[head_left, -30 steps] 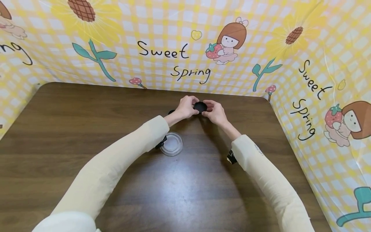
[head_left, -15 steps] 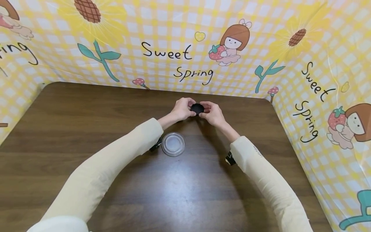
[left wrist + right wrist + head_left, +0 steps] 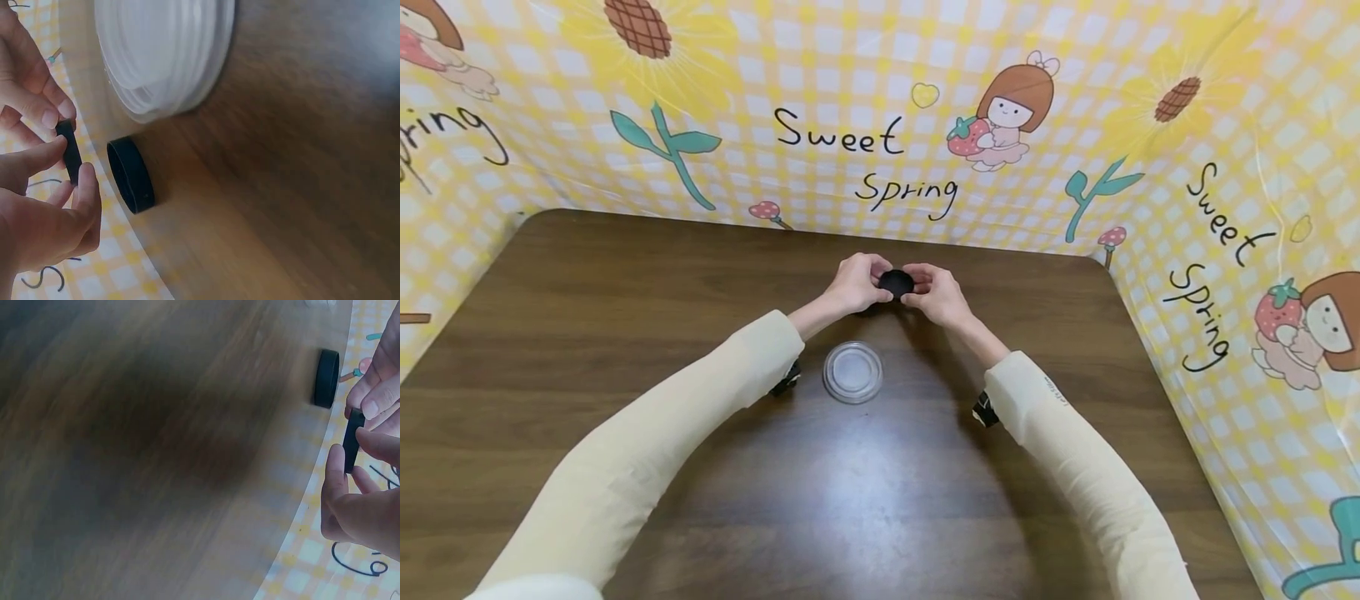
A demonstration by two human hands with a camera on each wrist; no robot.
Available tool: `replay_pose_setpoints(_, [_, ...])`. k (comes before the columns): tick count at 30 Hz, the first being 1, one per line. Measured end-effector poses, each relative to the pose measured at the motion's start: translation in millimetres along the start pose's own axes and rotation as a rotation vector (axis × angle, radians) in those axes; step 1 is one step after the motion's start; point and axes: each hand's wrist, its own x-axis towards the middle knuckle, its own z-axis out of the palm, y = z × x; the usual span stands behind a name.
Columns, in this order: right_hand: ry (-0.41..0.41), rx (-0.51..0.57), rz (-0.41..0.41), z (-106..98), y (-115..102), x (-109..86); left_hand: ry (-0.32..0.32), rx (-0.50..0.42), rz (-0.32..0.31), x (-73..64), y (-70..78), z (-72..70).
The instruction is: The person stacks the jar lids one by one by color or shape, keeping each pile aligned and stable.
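A thin black round disc (image 3: 897, 284) is held up between both hands near the far side of the table. My left hand (image 3: 854, 284) pinches its left edge. My right hand (image 3: 938, 295) pinches the opposite edge. Seen edge-on in the left wrist view, the black disc (image 3: 70, 151) sits between fingers and thumbs, apart from the tabletop. Below it on the table stands a wider black ring-shaped piece (image 3: 132, 176) with a low wall, also visible as a black ring-shaped piece (image 3: 326, 379) in the right wrist view. From the head, the left hand mostly hides that piece.
A clear round plastic container (image 3: 853, 372) with a stepped rim sits on the brown wooden table (image 3: 880, 500), nearer the person than the hands. Yellow checked cloth (image 3: 820, 75) surrounds the table's back and sides, rising close behind the hands.
Both hands have moved left together with the black disc between them. The head view has shifted slightly. The clear container keeps its place on the table.
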Motion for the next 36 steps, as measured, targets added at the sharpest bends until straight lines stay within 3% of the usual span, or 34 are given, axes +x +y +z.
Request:
replay_pose_setpoints(9, [-0.031,0.015,-0.013,18.2,-5.9,0.9,0.009,0.000,-0.006,-13.0,-15.3,-11.4])
replay_pose_setpoints(18, [-0.050,0.006,-0.011,29.3,-14.2,0.8,0.017,0.013,-0.026,-24.4,-20.1,-20.0])
replay_pose_setpoints(36, [-0.087,-0.048,-0.005,38.6,-15.4,0.7,0.031,0.018,-0.044,-30.4,-28.5,-18.5])
